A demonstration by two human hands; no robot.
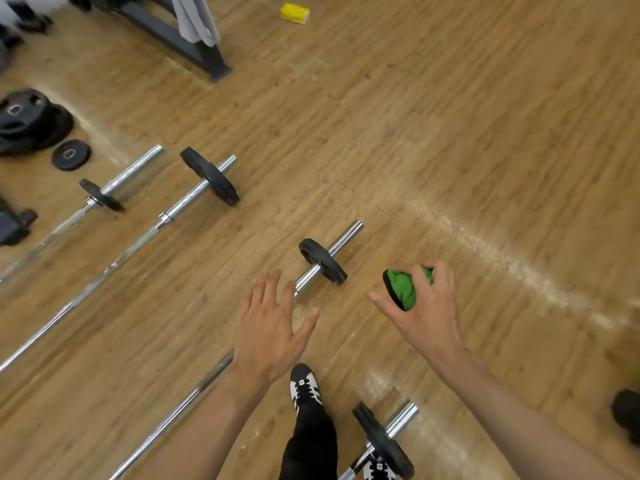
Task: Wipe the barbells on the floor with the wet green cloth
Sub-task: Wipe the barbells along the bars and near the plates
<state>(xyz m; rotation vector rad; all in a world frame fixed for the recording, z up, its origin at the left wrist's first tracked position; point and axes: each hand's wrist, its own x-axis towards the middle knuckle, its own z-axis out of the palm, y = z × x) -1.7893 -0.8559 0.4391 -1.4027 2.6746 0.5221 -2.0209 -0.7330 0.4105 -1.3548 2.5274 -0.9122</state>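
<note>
Several chrome barbells with small black plates lie side by side on the wooden floor. The nearest middle barbell (330, 252) runs under my left hand (272, 327), which hovers above its shaft with fingers spread and holds nothing. My right hand (424, 306) grips the bunched green cloth (403, 287) above the floor, just right of that barbell's plate. Another barbell (204, 187) and a third barbell (114, 188) lie further left. A fourth barbell end (391, 431) lies near my feet.
A stack of black weight plates (27, 123) and a loose small plate (71, 154) sit at the left. A dark rack base (180, 39) with grey fabric stands at the top. A yellow sponge (294, 12) lies beyond. My shoe (304, 384) is below the hands.
</note>
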